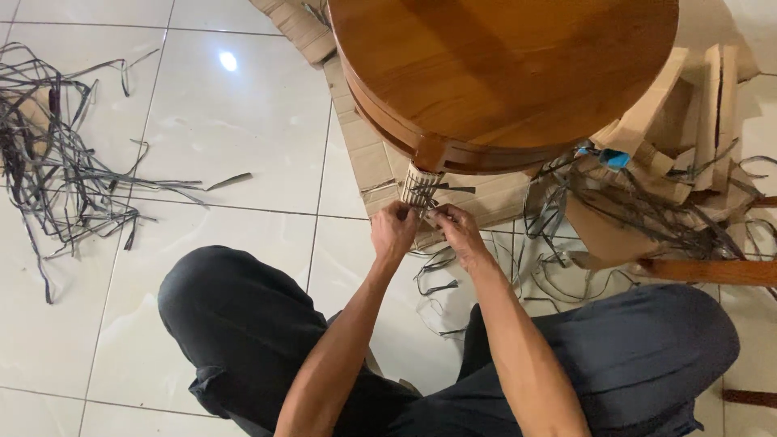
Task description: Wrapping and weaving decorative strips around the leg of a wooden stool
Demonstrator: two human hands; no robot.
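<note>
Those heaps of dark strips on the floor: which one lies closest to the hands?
The tangle on the right, spread over the cardboard pieces beside the round wooden table. The other heap lies far left on bare tiles.

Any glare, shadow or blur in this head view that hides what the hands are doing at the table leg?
Head view: a small glare spot on the floor tile, far from the work; left hand and right hand evenly lit and fairly sharp at the wrapped table leg; soft shadow under the round wooden table.
</note>
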